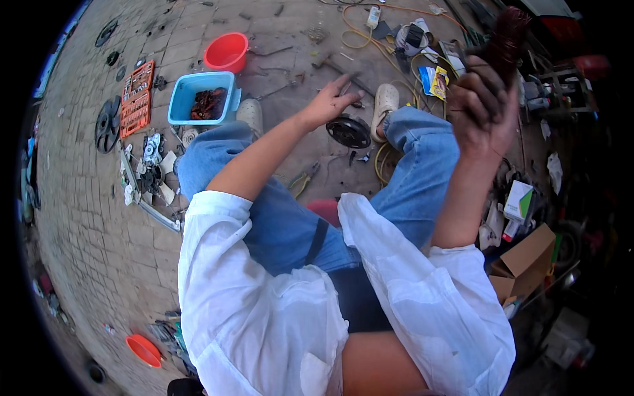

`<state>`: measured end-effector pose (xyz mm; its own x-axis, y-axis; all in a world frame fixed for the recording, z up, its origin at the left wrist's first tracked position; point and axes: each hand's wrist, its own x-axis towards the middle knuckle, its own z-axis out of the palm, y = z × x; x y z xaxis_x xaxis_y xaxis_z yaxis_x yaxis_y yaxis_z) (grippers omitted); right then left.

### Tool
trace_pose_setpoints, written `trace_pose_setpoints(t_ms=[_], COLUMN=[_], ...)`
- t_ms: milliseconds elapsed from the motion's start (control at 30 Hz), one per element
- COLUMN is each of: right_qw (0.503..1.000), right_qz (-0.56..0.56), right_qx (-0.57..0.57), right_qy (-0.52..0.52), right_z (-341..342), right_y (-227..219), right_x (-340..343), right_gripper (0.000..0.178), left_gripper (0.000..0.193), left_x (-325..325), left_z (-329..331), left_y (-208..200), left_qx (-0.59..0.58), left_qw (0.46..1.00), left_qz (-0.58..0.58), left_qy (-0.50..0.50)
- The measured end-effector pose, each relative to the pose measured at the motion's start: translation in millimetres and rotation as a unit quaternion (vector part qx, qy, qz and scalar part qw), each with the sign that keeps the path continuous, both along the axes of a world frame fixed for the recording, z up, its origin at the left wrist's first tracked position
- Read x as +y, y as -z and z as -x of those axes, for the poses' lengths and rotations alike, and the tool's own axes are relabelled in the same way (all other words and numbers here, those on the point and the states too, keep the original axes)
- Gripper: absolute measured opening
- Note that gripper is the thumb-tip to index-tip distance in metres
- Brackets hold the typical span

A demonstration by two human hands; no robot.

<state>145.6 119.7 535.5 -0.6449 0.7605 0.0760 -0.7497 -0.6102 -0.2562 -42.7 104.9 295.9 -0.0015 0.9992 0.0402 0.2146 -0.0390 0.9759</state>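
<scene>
My right hand point(485, 105) is raised at the upper right, its blackened fingers closed around a dark red-brown bundle of wire point(507, 43). The bundle is somewhat blurred. Between my feet, my left hand point(332, 102) reaches forward with its fingers stretched out and nothing in them. Its fingertips are close to a hammer point(340, 71) lying on the paving; whether they touch the handle I cannot tell. Just below that hand lies a black round wheel-like part point(348, 132). Pliers point(305, 178) rest on the ground between my legs.
At the left are a light-blue basin point(173, 100) with dark reddish scraps, a red bucket point(226, 51), an orange tool case point(137, 99) and loose metal parts point(152, 175). Orange cable point(422, 12) crosses the upper right. A cardboard box point(528, 261) sits at the right.
</scene>
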Motion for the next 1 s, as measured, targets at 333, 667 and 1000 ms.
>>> trace_pose_setpoints(t_ms=[333,667,1000], right_qw=[0.997,0.999,0.994], right_qz=[-0.066,-0.026,-0.081], right_qx=[0.018,0.005,-0.066], right_qy=[0.033,0.038,-0.016], right_z=[-2,-44,-9], right_y=[-21,-20,-9], right_x=[28,32,25], right_gripper=[0.034,0.025,0.025], left_gripper=[0.039,0.033,0.039], left_x=[-13,-3,20], left_z=[-5,20,43], left_y=[-69,-94,-68], left_qx=[-0.122,-0.151,-0.023], left_qw=[0.971,0.976,0.991], left_qz=[0.078,-0.055,0.01], left_qy=[0.192,0.148,0.13])
